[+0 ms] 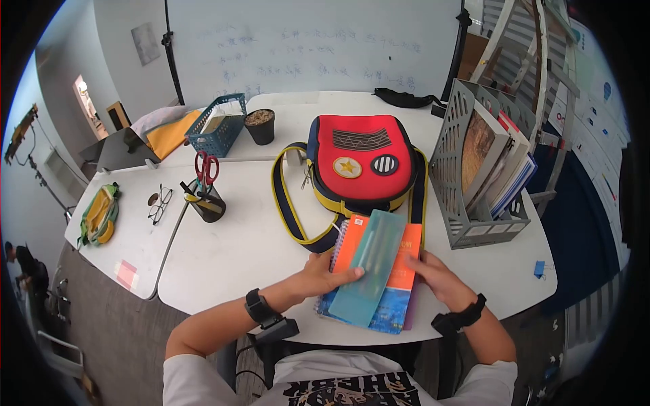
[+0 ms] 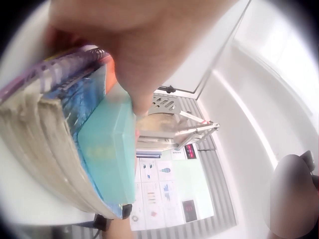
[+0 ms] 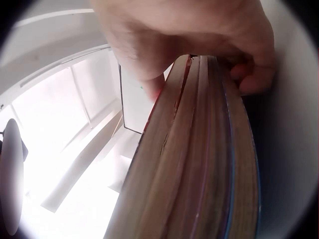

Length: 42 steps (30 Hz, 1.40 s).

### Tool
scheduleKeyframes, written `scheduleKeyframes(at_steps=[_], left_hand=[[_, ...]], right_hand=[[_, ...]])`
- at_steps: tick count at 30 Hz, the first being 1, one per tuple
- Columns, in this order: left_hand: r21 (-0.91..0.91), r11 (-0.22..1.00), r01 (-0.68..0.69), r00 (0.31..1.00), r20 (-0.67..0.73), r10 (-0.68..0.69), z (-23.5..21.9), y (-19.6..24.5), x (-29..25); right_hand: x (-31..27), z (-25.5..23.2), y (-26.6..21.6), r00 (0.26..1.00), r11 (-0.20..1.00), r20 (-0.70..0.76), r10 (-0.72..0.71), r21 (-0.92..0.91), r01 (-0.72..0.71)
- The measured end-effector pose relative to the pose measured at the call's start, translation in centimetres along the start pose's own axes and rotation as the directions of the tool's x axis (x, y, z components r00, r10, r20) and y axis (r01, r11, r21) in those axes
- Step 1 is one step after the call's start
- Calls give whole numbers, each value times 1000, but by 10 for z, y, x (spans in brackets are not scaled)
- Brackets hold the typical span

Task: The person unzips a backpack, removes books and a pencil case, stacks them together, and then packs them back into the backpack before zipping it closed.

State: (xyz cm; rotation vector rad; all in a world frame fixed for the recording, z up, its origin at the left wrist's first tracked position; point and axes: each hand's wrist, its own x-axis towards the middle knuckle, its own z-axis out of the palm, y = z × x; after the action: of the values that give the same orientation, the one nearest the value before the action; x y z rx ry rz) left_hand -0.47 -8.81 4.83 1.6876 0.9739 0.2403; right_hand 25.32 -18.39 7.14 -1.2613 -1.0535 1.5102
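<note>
A stack of books (image 1: 413,247) is between my two hands at the front of the table, its top cover orange above and blue below. Across that cover lies a translucent teal pencil case (image 1: 369,271), tilted. My left hand (image 1: 319,276) grips the stack's spiral-bound left side, thumb pressed on the pencil case. On the right edge, my right hand (image 1: 441,277) holds the stack, thumb on top and fingers underneath; the right wrist view shows several thick page blocks (image 3: 199,149) in its grasp. Just behind the books sits a red backpack (image 1: 362,145) with navy and yellow straps.
A grey file holder (image 1: 450,162) full of books stands at the right. Left of the backpack are a pen cup (image 1: 211,206) with scissors, a potted plant (image 1: 261,128) and a blue basket (image 1: 217,135). Glasses (image 1: 160,205) and a green-yellow pouch (image 1: 101,213) lie farther left.
</note>
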Motion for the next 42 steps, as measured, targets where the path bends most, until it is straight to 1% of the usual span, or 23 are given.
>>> scheduleKeyframes(at_steps=[1,3,5,6,8,9,11,12,13,15,16,19,23,26,29,32,34,35,37,38,39,41,42], left_hand=[[-35,997,-73,997,-6,73,1,0,-2],[-87,996,-12,1000,10,13,3,5,-12],[-436,900,-8,999,36,26,7,12,-20],[-432,902,-12,999,34,29,8,17,-25],[-314,934,-173,983,-116,143,11,26,-33],[-316,934,-169,983,-115,139,9,31,-35],[-54,871,-489,854,-233,465,5,39,-37],[-51,855,-516,842,-217,495,3,38,-32],[-52,854,-518,840,-221,497,4,35,-27],[-11,818,-576,801,-209,561,5,31,-17],[16,832,-555,816,-183,548,4,29,-14],[5,819,-574,803,-187,565,4,16,-6],[-55,819,-571,813,-181,554,2,15,0],[-58,777,-626,776,-148,614,-2,10,6],[-32,826,-563,823,-118,556,-8,12,10],[-61,829,-557,827,-134,546,-7,10,12],[-1,817,-576,787,-271,555,-5,11,12],[4,814,-581,783,-271,560,-6,14,12],[-339,776,-532,830,-390,399,-7,17,13],[-487,683,-544,836,-378,397,-10,11,22],[-490,689,-535,843,-370,391,-12,8,23],[-913,286,-291,938,-213,274,-21,23,20],[-923,245,-296,935,-229,270,-21,31,24]], right_hand=[[-3,6,-1,1000,1000,7,4,1,-4],[-11,17,-3,995,994,18,-94,60,93],[-13,22,-2,998,985,-2,-69,160,69],[-16,24,2,991,982,-61,-120,141,127],[-18,29,-7,964,963,-152,-216,132,237],[-16,27,-8,965,963,-152,-212,133,233],[-15,18,-10,890,887,-58,-452,-137,441],[-13,10,-22,932,916,79,-354,-172,362],[-10,5,-17,931,915,82,-354,-176,364],[1,-4,-6,818,769,78,-569,-302,564],[-3,3,-13,785,714,61,-616,-378,590],[-2,11,-8,803,783,-3,-597,-220,581],[8,7,1,854,829,-11,-521,-244,503],[10,23,0,887,824,55,-458,-348,447],[10,32,-1,872,850,-65,-484,-270,452],[24,18,17,833,796,-66,-550,-346,497],[30,7,22,801,624,-15,-599,-635,455],[28,13,12,796,619,-14,-605,-637,459],[17,31,-22,780,771,-114,-615,-294,565],[15,23,-37,829,800,-42,-558,-291,524],[13,22,-49,832,807,-50,-552,-285,518],[11,22,-64,807,813,128,-577,184,552],[14,20,-61,829,826,211,-518,376,420]])
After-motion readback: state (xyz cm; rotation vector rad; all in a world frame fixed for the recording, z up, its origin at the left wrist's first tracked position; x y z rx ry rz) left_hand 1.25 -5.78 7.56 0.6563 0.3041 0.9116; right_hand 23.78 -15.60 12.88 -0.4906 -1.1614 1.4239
